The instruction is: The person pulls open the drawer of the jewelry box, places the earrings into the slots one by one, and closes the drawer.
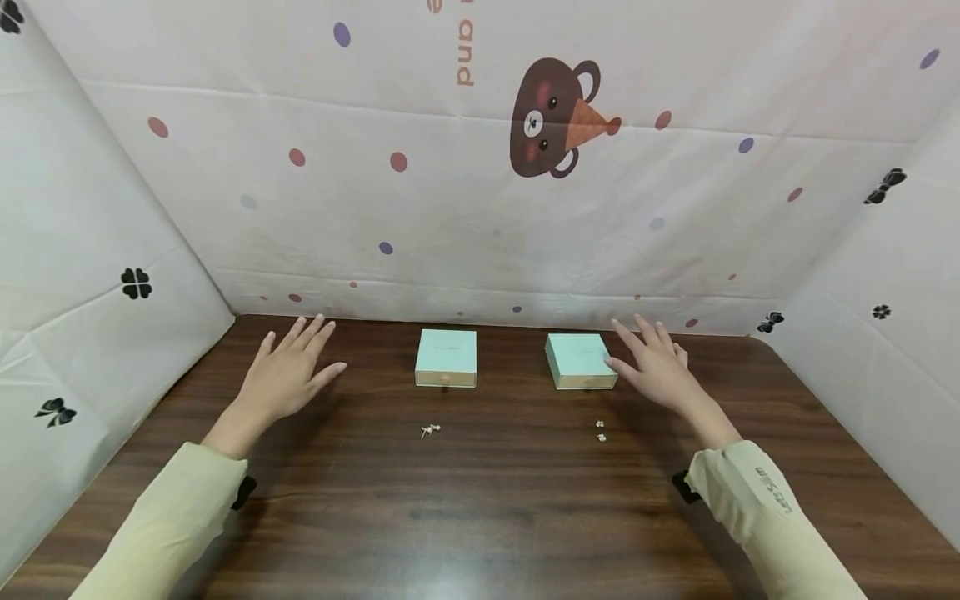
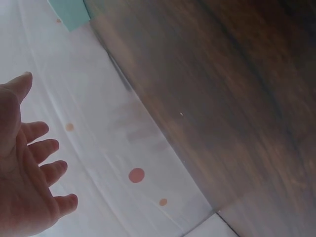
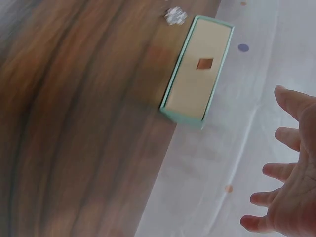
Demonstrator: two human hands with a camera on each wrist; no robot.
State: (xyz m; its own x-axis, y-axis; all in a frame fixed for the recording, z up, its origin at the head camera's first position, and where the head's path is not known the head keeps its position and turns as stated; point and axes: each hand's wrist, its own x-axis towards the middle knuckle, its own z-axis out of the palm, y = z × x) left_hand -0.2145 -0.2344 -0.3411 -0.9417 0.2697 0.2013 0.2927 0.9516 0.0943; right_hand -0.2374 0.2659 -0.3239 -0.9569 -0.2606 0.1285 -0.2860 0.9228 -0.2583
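Two mint-green drawer boxes stand near the back of the table: a left box (image 1: pixel 446 354) and a right box (image 1: pixel 579 358), each with a cream front. In front of the left one lies a small cluster of stud earrings (image 1: pixel 431 430). Two small shiny pieces (image 1: pixel 601 431), too small to identify, lie before the right box; one shiny piece (image 3: pixel 176 16) shows in the right wrist view. My left hand (image 1: pixel 287 373) hovers left of the left box with fingers spread, holding nothing. My right hand (image 1: pixel 654 367), also spread and holding nothing, is beside the right box; contact cannot be judged.
The dark wood table (image 1: pixel 450 517) ends at a white printed cloth (image 1: pixel 450 208) hanging behind it. Further cloth walls rise at the left (image 1: pixel 90 250) and right (image 1: pixel 862 308). A tab (image 3: pixel 205 63) sits on the right box's front.
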